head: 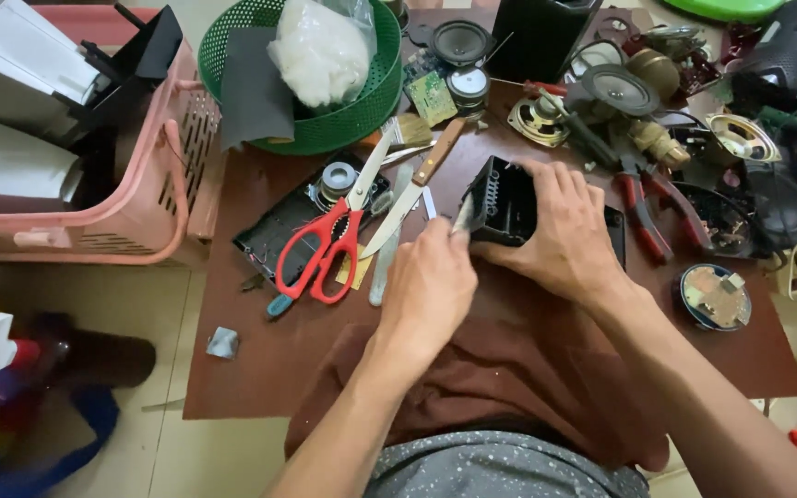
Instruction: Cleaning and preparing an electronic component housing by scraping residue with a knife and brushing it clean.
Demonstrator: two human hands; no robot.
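Right hand (560, 226) palm-down, fingers clamping black plastic housing (500, 198) tilted on edge, long axis running away from the person. Left hand (431, 281) fisted, pinching thin blade (461, 217) pointing up-right into the housing.

- low brown bench (260, 369), cluttered at the far end
- pale tiled floor (168, 304) around it
- pink plastic basket (154, 198) at left
- even, soft light

The right hand (565, 226) covers much of the black ribbed plastic casing (502, 201). The thin tool in the left hand (428, 286) is mostly hidden. The lime-green plastic rim (726, 7) is cut off by the top edge.
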